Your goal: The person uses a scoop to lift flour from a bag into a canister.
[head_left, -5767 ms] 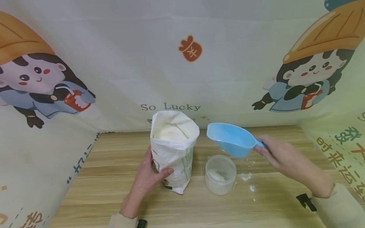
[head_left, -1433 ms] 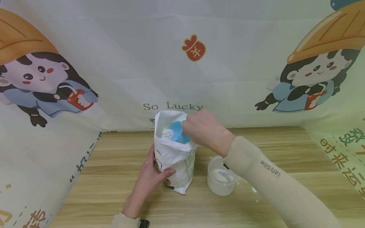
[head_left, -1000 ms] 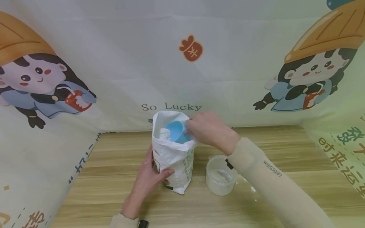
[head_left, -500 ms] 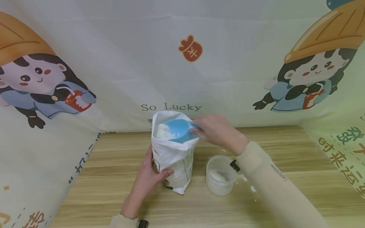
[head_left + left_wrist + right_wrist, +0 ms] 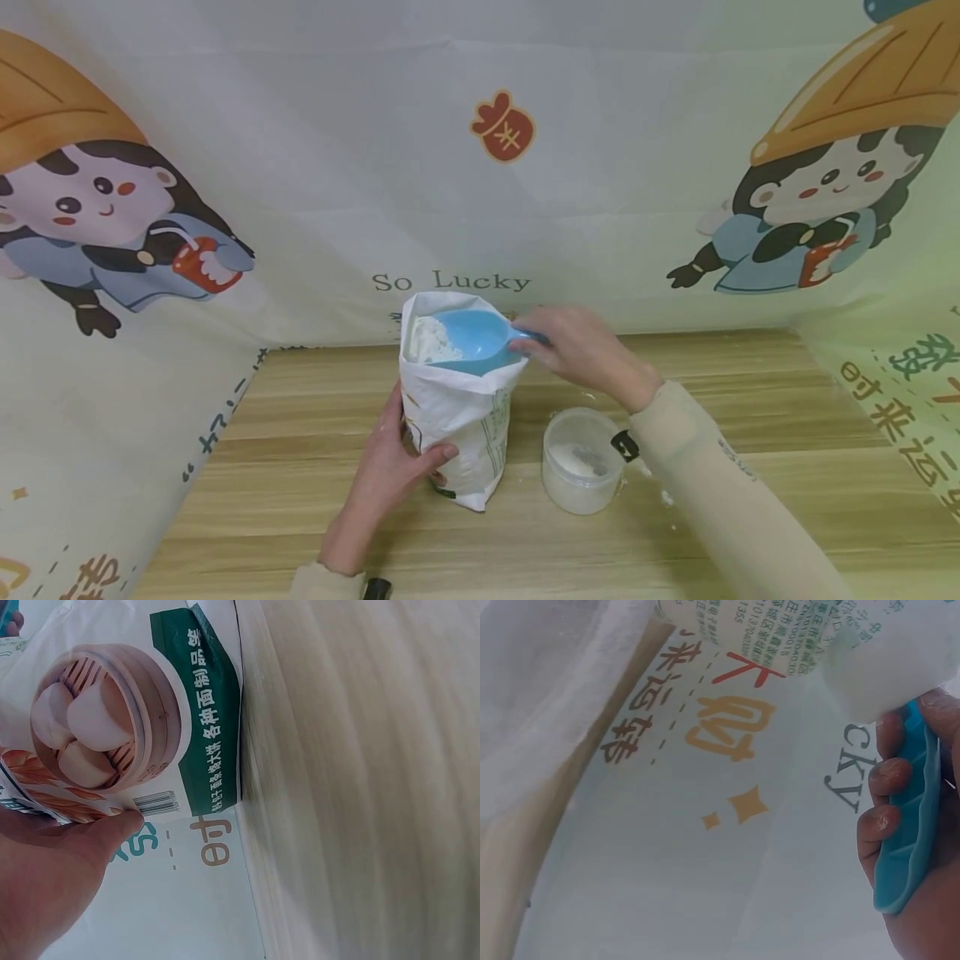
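My left hand (image 5: pixel 390 471) grips the side of an upright white flour bag (image 5: pixel 459 417), its thumb across the near face. The left wrist view shows a printed steamer of buns on the bag (image 5: pixel 169 675). In my right hand (image 5: pixel 581 346) is a blue scoop (image 5: pixel 480 333), held by its handle with the fingers curled round it. The scoop's bowl lies in the bag's open mouth, with white flour (image 5: pixel 433 340) at its front end. Right of the bag stands a clear round plastic jar (image 5: pixel 581 492), lidless, with some white powder inside.
Powder specks (image 5: pixel 666 498) lie on the wood-patterned table (image 5: pixel 480 558) right of the jar. A printed cloth backdrop (image 5: pixel 337 183) rises behind and at both sides. My right sleeve (image 5: pixel 720 475) passes close beside the jar.
The scoop, earlier above the jar, went into the bag. Over the last second it has risen and drawn back rightward, with flour at its front. The left hand stays on the bag.
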Action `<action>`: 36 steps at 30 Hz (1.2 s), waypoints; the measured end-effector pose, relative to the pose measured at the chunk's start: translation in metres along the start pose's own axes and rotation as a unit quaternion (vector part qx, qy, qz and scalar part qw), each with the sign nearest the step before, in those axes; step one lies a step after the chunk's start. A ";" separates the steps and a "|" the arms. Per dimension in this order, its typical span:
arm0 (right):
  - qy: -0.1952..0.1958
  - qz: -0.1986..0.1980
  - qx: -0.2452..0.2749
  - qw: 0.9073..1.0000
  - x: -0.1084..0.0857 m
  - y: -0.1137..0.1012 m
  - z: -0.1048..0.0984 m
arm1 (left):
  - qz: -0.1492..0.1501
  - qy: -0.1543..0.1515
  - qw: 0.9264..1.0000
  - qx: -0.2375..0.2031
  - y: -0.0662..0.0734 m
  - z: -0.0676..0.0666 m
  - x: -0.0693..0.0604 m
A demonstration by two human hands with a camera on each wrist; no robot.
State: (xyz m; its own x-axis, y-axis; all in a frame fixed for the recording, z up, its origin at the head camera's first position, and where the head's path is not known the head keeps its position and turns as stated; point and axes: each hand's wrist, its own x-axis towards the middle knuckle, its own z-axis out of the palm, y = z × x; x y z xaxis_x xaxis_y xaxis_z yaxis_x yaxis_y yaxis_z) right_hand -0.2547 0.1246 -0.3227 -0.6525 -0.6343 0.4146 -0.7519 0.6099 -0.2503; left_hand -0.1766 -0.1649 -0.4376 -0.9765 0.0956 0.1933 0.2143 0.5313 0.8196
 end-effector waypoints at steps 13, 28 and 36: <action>0.024 0.013 0.033 0.999 -0.008 0.005 0.004 | 0.004 0.005 1.000 -0.007 0.001 0.000 0.000; 0.081 0.007 0.062 0.995 -0.020 0.007 0.010 | 0.004 0.003 1.000 -0.011 0.000 0.000 0.000; 0.096 0.022 0.086 0.991 -0.025 0.005 0.008 | 0.002 0.002 1.000 -0.008 -0.001 0.001 0.000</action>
State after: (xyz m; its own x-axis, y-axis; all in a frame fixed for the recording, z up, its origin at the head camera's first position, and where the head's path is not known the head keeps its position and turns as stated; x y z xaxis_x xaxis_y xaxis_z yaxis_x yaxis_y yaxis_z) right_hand -0.2428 0.1396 -0.3408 -0.6673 -0.4965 0.5552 -0.7389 0.5349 -0.4097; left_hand -0.1772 -0.1651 -0.4391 -0.9755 0.0941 0.1987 0.2185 0.5181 0.8270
